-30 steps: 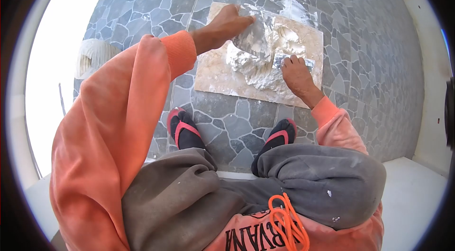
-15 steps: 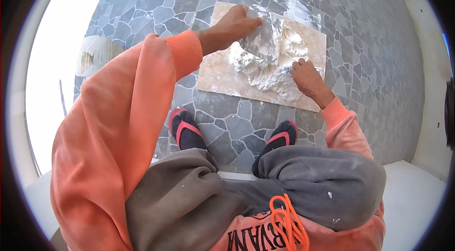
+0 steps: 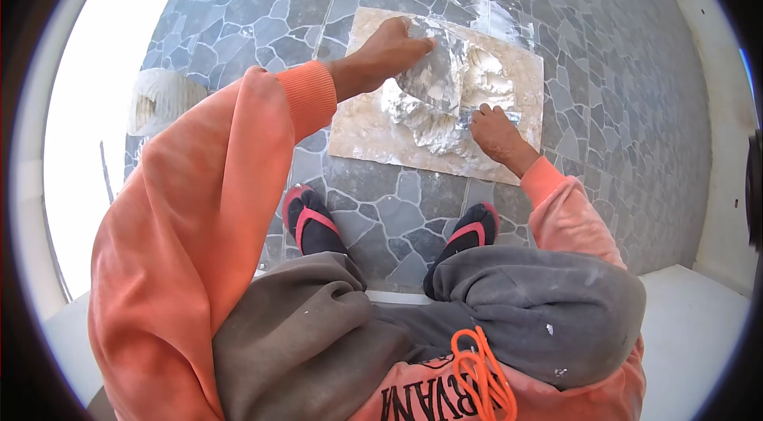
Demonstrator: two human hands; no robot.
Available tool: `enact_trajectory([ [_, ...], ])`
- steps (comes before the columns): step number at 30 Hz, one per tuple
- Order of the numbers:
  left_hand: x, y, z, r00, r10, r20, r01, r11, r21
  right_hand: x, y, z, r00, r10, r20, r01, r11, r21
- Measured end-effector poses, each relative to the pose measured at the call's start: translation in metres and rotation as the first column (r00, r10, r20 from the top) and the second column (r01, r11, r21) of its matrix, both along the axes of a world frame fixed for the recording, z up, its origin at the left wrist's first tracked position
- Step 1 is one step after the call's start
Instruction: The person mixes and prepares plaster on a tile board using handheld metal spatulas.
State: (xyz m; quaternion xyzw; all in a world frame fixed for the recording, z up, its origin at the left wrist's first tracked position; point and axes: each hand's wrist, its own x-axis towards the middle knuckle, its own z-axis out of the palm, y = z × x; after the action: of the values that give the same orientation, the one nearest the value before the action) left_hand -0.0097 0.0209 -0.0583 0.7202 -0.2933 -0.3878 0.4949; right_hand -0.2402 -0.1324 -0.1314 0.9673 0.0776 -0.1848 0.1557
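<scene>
A beige board point(image 3: 366, 131) lies on the floor in front of my feet, with a mound of wet white plaster point(image 3: 433, 131) on it. My left hand point(image 3: 393, 50) is closed on the upper left edge of a broad, plaster-smeared metal plate point(image 3: 433, 75), which stands over the plaster. My right hand point(image 3: 499, 135) is closed round a small scraper point(image 3: 513, 117), at the right end of the mound, near the plate's lower corner. More white plaster point(image 3: 486, 75) lies right of the plate. My fingers partly hide the scraper.
A whitish roll point(image 3: 163, 99) rests at the left on the grey stone-patterned floor point(image 3: 262, 24). White smears point(image 3: 493, 16) mark the floor beyond the board. My feet in red-strapped sandals point(image 3: 314, 218) are just below the board. A pale wall stands at the right.
My right hand and the scraper have moved left, closer to the metal plate. The plaster under them looks more gathered. My left hand keeps its hold on the plate, slightly lower.
</scene>
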Motion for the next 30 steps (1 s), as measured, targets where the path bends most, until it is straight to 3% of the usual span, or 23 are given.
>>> enact_trajectory([
  [2, 0.002, 0.004, 0.000, 0.998, -0.045, -0.049, 0.043, 0.998, -0.039, -0.004, -0.003, -0.005, 0.994, 0.015, -0.113, -0.010, 0.999, 0.041],
  [5, 0.001, 0.005, -0.001, 0.998, -0.048, -0.052, 0.047, 0.999, -0.017, 0.006, -0.012, 0.026, 0.997, -0.046, -0.059, 0.053, 0.990, 0.129],
  [9, 0.001, 0.000, -0.001, 0.999, -0.016, -0.034, 0.017, 1.000, 0.015, 0.006, -0.021, -0.006, 0.990, -0.037, 0.139, 0.036, 0.999, 0.006],
  [11, 0.004, 0.000, -0.004, 0.999, -0.037, -0.040, 0.036, 0.999, -0.023, -0.003, -0.020, -0.021, 0.999, -0.050, -0.003, 0.050, 0.996, 0.068],
  [13, 0.005, 0.003, -0.003, 0.998, -0.033, -0.046, 0.032, 0.999, -0.025, 0.001, -0.018, 0.001, 0.991, -0.054, -0.126, 0.064, 0.995, 0.074],
  [14, 0.003, 0.004, -0.001, 0.998, -0.029, -0.052, 0.028, 1.000, -0.008, 0.005, -0.022, 0.016, 0.995, -0.062, -0.076, 0.072, 0.989, 0.132],
  [17, 0.001, 0.000, -0.002, 1.000, -0.015, -0.026, 0.016, 1.000, 0.023, 0.018, -0.021, 0.026, 0.985, -0.032, 0.167, 0.023, 0.998, 0.052],
  [22, 0.005, 0.000, -0.005, 0.999, -0.023, -0.029, 0.022, 1.000, -0.018, -0.001, 0.003, -0.008, 0.996, 0.085, 0.008, -0.085, 0.994, 0.073],
  [25, 0.002, 0.005, -0.002, 0.999, -0.020, -0.037, 0.018, 0.999, -0.036, -0.001, 0.007, 0.025, 0.999, -0.042, 0.015, 0.041, 0.994, 0.098],
  [29, 0.001, -0.002, -0.006, 1.000, 0.014, -0.016, -0.014, 0.999, -0.042, -0.005, 0.025, -0.002, 0.965, 0.032, 0.261, -0.033, 0.999, -0.001],
  [30, 0.002, -0.002, -0.006, 1.000, 0.018, -0.001, -0.018, 0.999, -0.045, -0.013, 0.028, -0.026, 0.973, 0.042, 0.228, -0.059, 0.996, 0.071],
])
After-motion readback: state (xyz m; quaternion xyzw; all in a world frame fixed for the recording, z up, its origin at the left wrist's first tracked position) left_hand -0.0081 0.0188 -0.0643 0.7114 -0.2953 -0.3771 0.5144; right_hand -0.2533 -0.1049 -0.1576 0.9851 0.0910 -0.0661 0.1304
